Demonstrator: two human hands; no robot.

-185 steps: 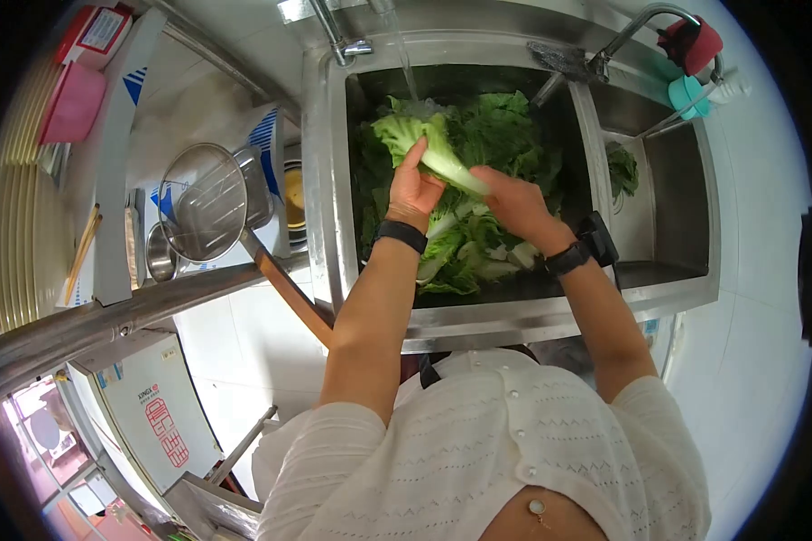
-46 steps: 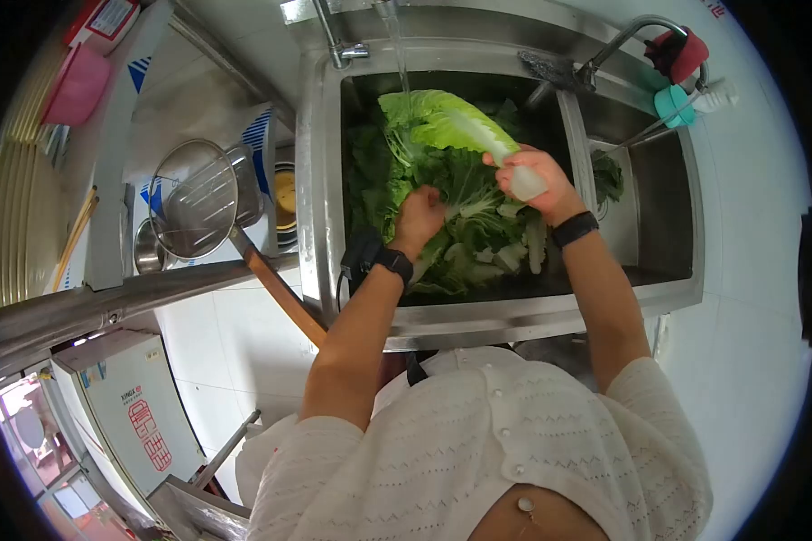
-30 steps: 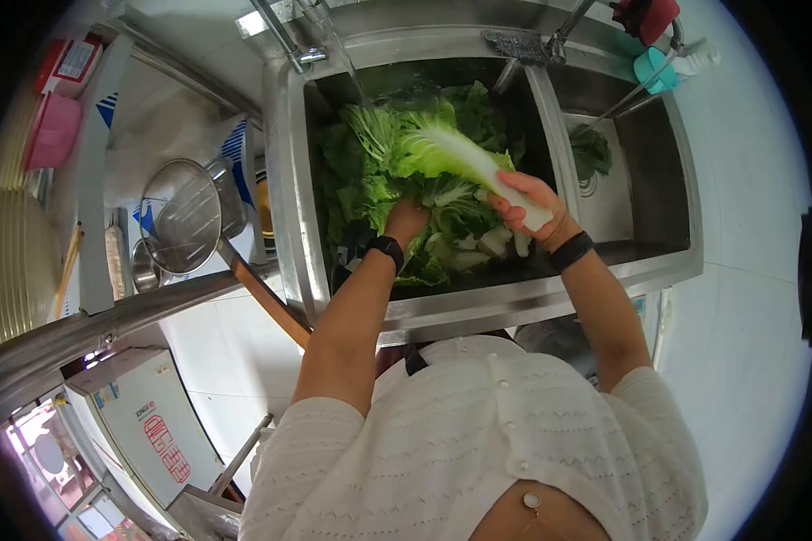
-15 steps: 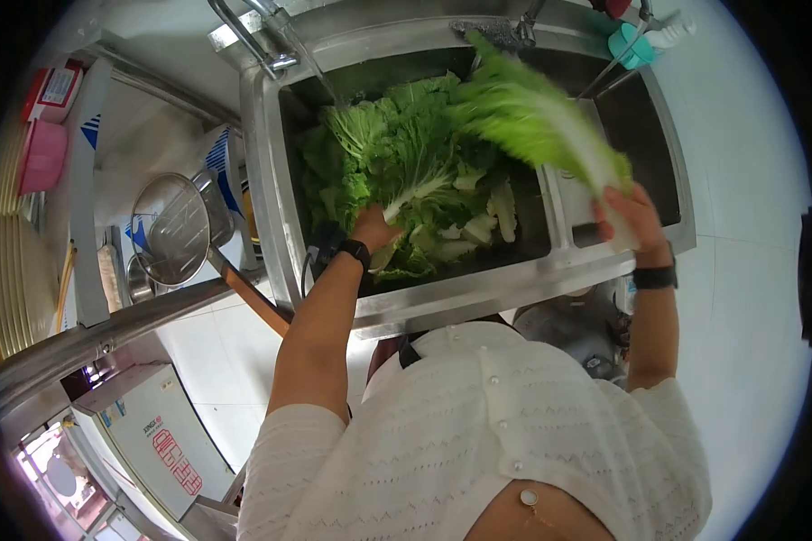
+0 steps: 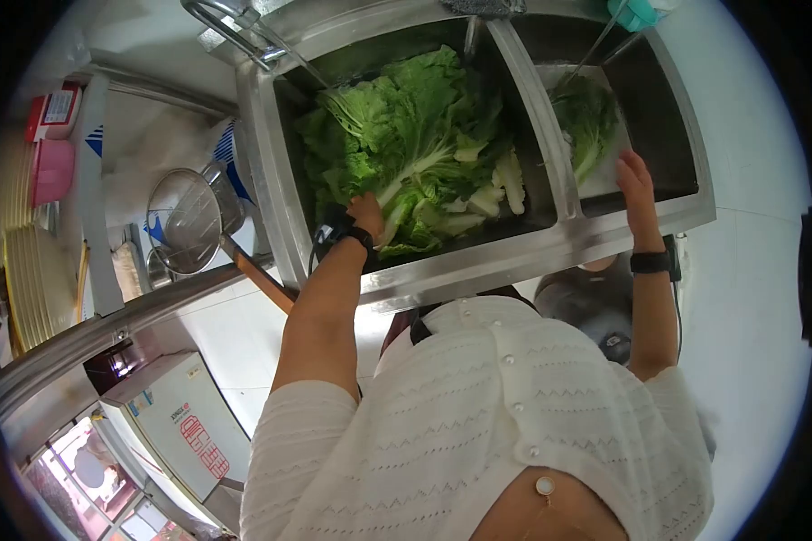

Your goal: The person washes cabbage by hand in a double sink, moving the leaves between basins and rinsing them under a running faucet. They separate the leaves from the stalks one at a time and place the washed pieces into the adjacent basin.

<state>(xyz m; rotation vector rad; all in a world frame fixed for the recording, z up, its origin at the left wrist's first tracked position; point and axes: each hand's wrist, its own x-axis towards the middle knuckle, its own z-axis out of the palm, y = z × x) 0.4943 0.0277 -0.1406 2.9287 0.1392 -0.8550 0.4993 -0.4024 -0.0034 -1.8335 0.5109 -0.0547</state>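
Observation:
In the left basin lies a heap of leafy green cabbage leaves [image 5: 406,99], with pale stem pieces [image 5: 487,200] toward its right side. My left hand [image 5: 366,216] is at the near edge of this heap, its fingers closed around the base of a cabbage leaf [image 5: 415,169]; the fingertips are partly hidden. Over the near right part of the right basin, my right hand [image 5: 637,187] is open and holds nothing. A single cabbage leaf [image 5: 588,131] rests in that basin, to the left of the hand and apart from it.
A steel double sink [image 5: 564,180] has a divider between its basins. Water runs from the faucet [image 5: 266,56] at the back left. On the left are a wooden-handled strainer [image 5: 185,221], stacked plates [image 5: 36,288] and a pink container [image 5: 54,171]. A teal cup [image 5: 636,13] stands behind.
My right hand has let go of the cabbage leaf, which now lies in the right basin. My left hand stays at the heap. The view has shifted slightly.

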